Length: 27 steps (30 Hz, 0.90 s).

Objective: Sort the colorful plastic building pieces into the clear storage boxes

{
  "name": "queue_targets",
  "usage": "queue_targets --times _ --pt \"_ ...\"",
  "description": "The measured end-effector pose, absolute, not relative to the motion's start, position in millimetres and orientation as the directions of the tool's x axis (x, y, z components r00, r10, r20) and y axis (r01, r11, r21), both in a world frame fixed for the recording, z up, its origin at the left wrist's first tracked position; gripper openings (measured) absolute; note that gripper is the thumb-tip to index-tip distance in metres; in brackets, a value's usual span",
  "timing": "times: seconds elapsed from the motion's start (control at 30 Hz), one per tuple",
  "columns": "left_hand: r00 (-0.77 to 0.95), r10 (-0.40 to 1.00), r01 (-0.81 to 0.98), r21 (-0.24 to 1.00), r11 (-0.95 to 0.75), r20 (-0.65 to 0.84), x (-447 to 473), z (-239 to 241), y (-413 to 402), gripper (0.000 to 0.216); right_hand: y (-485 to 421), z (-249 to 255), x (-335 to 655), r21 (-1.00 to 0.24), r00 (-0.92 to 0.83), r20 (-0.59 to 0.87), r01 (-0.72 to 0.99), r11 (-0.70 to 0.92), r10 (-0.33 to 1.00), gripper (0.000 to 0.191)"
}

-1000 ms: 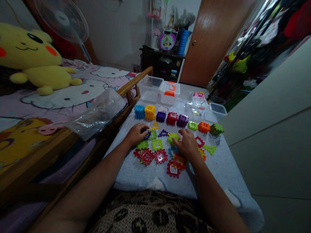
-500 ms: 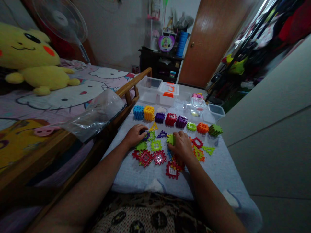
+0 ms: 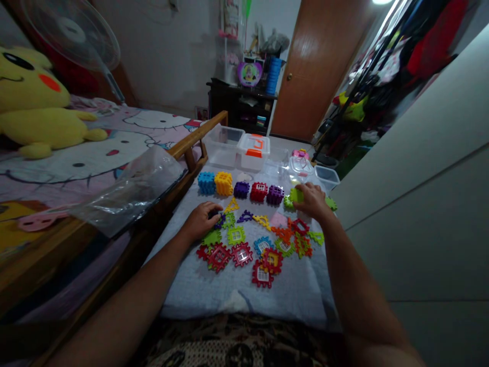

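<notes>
My right hand (image 3: 314,200) grips a bright green square interlocking plastic piece (image 3: 296,195) at the right end of a row of stacked pieces. It covers most of the orange stack there. My left hand (image 3: 200,221) lies at the left of the loose pieces, fingers curled over a dark purple piece (image 3: 219,221). Close to it are a yellow triangle (image 3: 232,205), a green window piece (image 3: 236,235) and a solid green piece (image 3: 211,237). Red window pieces (image 3: 242,254) lie nearer my lap, and an orange piece (image 3: 283,234) lies to the right.
Blue (image 3: 207,183), yellow (image 3: 223,183), red (image 3: 259,192) and purple stacks (image 3: 275,194) line the cloth-covered table (image 3: 198,295). Behind them stand clear plastic boxes (image 3: 253,158). A wooden bed rail (image 3: 198,136) with a plastic bag (image 3: 133,188) runs along the left, a pale cabinet (image 3: 416,204) along the right.
My right hand has moved away from me and to the right with the green piece, uncovering loose pieces in the middle. My left hand stays by the purple piece. The view has shifted slightly right.
</notes>
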<state>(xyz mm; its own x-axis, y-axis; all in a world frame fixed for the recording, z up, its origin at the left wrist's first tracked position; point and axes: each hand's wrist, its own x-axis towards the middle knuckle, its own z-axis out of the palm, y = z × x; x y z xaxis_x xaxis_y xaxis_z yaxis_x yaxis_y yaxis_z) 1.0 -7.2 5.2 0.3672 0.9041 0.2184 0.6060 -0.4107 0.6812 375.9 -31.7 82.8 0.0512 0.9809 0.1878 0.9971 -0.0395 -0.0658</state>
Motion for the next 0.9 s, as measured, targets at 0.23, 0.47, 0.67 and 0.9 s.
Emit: queue_targets --times 0.23,0.47,0.67,0.9 --pt "0.37 0.905 0.606 0.683 -0.408 0.212 1 8 -8 0.024 -3 70 388 0.016 0.01 -0.024 1.0 -0.01 1.0 0.046" --pt "0.369 0.908 0.615 0.68 -0.399 0.199 1 6 -8 0.026 3 62 384 0.067 0.016 -0.088 0.998 -0.011 0.996 0.046" --pt "0.373 0.907 0.607 0.687 -0.4 0.198 1 8 -9 0.025 -15 76 376 0.053 0.02 0.007 0.998 -0.02 1.0 0.054" --pt "0.384 0.904 0.592 0.702 -0.397 0.187 0 11 -10 0.023 -58 89 287 -0.318 -0.43 -0.031 0.86 0.399 0.902 0.02"
